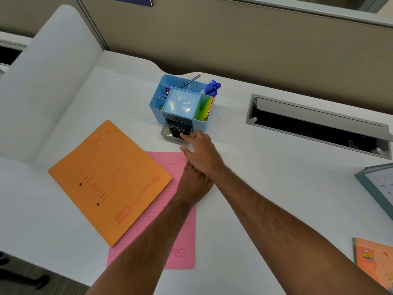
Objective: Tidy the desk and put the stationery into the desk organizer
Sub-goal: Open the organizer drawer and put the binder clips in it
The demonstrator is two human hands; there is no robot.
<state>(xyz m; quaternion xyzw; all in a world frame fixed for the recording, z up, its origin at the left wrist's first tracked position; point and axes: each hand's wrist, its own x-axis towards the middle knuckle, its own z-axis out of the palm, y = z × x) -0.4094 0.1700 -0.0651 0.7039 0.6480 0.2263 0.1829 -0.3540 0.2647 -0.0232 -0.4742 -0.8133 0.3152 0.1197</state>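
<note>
Desk organizer (180, 101), blue plastic, sits near desk's far edge; light, rigid, likely slides if shoved. Its small drawer (170, 135) is pulled out, full of black binder clips (177, 131): hard, small, snaggy.

Your right hand (201, 154): grip spread, fingertips (187, 136) at drawer front; contact unclear. Push low on drawer face, brace box.

Left hand (192, 184): flat, fingers straight, on pink folder (182, 241).

Orange folder (110, 177) overlaps pink, toward desk's left edge: thin, floppy, lift by edge. Cable tray (319, 126) lies right of the organizer, out of path.
</note>
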